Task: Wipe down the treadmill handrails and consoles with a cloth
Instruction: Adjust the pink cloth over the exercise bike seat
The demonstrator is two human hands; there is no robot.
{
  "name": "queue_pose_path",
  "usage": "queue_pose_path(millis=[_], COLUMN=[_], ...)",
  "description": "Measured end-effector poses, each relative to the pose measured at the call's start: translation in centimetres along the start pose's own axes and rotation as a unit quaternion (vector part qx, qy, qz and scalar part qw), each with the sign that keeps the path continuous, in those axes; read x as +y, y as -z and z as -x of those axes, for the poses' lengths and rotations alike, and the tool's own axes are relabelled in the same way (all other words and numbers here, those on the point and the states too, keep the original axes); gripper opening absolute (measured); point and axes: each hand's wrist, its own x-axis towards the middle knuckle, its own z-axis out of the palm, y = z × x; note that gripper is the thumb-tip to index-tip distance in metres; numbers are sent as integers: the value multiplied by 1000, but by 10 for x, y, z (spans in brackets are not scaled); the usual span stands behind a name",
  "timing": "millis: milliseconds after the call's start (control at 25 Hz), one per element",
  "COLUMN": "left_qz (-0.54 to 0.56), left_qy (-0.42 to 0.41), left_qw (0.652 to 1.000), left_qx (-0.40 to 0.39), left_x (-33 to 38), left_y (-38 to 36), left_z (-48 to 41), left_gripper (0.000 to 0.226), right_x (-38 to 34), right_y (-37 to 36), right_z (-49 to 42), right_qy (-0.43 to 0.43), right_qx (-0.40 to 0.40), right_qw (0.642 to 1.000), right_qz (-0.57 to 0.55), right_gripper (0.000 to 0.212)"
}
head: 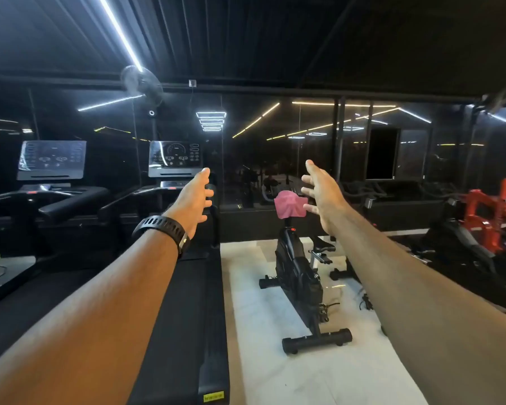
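In the head view both arms reach forward with nothing held. The left hand [195,200], with a black watch band [164,229] on its wrist, is open, and the right hand [322,194] has its fingers [308,192] spread and straight. The pink cloth [289,207] hangs draped over the top of an exercise bike [298,276] standing on the pale floor, well apart from the treadmill consoles [174,159] and the handrails [70,200] at the left. The right fingertips overlap the cloth's edge in the picture, but I cannot tell whether they touch it. The cloth looks loosely hung, so a one-sided tug could slide it off onto the floor and dirty it before any wiping begins. The bike looks top-light, and a hard pull might rock it. The room is dim, and the raised treadmill deck [184,302] edge lies just beside the walkway, so a misstep on the way to the consoles seems possible.
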Motion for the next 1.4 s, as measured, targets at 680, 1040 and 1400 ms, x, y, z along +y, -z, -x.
queue_pose_path(millis=[680, 1040, 1400], left_qz=[-48, -67, -128], left_qy=[22, 30, 8], left_qw=[995, 993, 987], left_qx=[-84, -95, -98], left_x=[-155, -207, -313], left_y=[-148, -190, -296], left_z=[-343, -604, -910], left_gripper=[42, 40, 20], right_x=[222, 318, 470], right_y=[-3, -48, -52], right_z=[-299, -544, -844], right_qy=[-61, -89, -83], right_qx=[6, 22, 12], right_qw=[994, 991, 986], right_qz=[86, 98, 143], right_gripper=[44, 49, 45])
